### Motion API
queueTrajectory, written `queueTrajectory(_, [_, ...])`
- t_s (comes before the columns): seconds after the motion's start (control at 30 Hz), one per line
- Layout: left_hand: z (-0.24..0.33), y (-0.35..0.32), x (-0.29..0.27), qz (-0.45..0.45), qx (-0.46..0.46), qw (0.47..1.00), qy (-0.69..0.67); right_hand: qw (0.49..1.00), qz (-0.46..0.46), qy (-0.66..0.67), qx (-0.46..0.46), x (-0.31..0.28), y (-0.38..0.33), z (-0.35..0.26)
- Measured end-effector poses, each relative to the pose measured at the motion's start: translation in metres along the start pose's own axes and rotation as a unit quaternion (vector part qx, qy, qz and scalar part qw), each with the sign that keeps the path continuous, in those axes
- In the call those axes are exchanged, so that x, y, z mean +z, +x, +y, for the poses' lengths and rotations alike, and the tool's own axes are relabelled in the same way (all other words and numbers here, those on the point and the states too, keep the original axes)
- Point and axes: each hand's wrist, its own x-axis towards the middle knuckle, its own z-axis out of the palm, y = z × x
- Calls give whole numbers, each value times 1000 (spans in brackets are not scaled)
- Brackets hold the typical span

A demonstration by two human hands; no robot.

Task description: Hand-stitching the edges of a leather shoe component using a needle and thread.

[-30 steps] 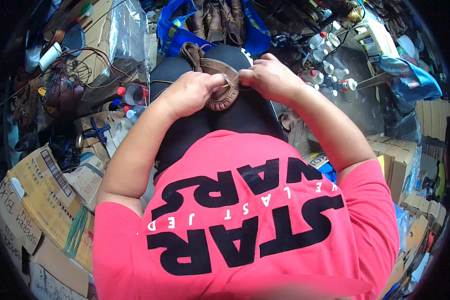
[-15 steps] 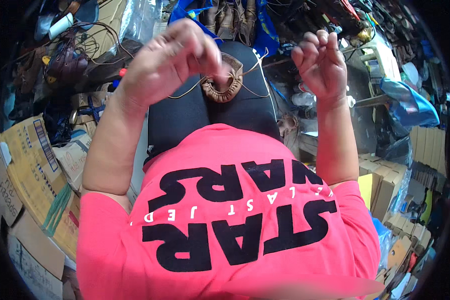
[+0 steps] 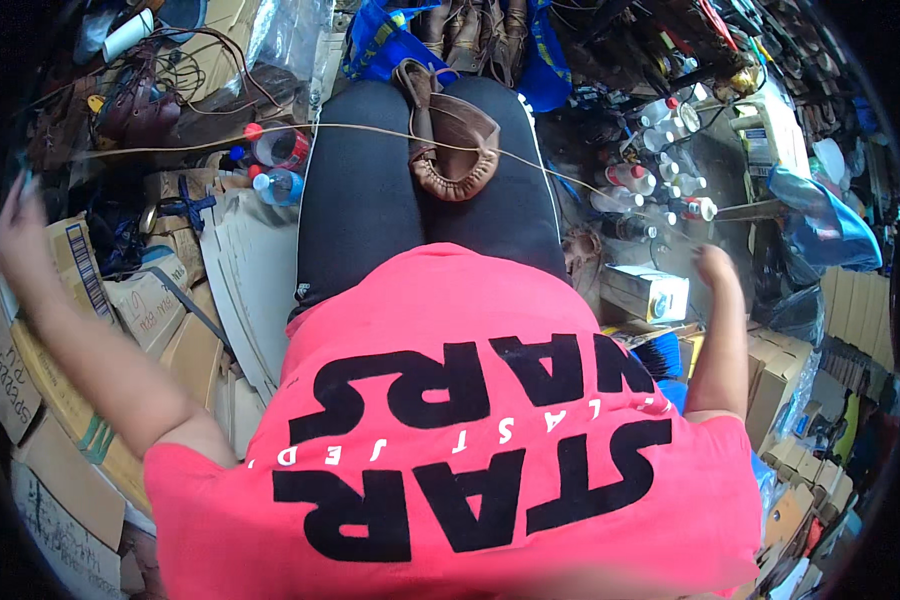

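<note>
Inside a crowded workshop, a gathered brown leather piece (image 3: 480,122) is rested across black-clad thighs (image 3: 355,170), seemingly for support, while thread (image 3: 360,127) is stretched wide toward left hand (image 3: 20,235) and right hand (image 3: 715,268); whether their blurred fingers are closed cannot be told. Reach is hemmed by bottles (image 3: 632,178) and cardboard boxes (image 3: 65,390).
</note>
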Motion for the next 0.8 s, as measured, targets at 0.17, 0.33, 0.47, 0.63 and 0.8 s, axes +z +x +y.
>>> queueTrajectory(0.17, [248,-82,-24,-345,104,766,-532,860,-49,417,-291,-73,-54,-228])
queueTrajectory(0.33, [349,-116,-16,-382,288,659,-581,761,59,473,-440,-109,-60,-308])
queueTrajectory(0.47, [364,-107,-6,-434,310,636,-558,763,41,454,-459,-110,-45,-314])
queueTrajectory(0.63, [365,-109,9,-557,229,532,-595,748,5,454,-484,-104,-38,-318])
queueTrajectory(0.8, [359,-112,13,-611,168,429,-643,731,37,480,-483,-89,-48,-325])
